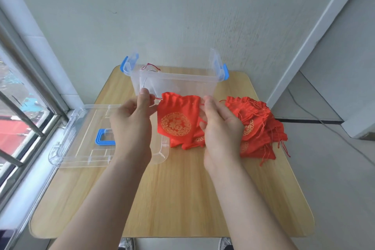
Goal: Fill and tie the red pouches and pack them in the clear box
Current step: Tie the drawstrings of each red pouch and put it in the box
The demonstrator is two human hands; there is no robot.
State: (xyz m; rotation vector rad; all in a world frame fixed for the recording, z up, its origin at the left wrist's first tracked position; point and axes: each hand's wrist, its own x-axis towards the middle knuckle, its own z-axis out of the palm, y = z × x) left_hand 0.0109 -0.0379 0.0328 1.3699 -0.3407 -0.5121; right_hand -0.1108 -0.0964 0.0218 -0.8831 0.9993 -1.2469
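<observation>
A red pouch (176, 122) is held above the tabletop (182, 199), between the two hands and just in front of the clear box (174, 82). Its drawstring (157, 99) is pinched at the left side of the gathered mouth by the fingers (144, 95) of the left hand (132, 122). At the right side it is pinched by the fingers (209, 102) of the right hand (222, 128). A heap of pouches (259, 126) is seen on the tabletop just beyond the right hand. The clear lid (81, 134) is laid flat at the left, partly covered by the left hand.
</observation>
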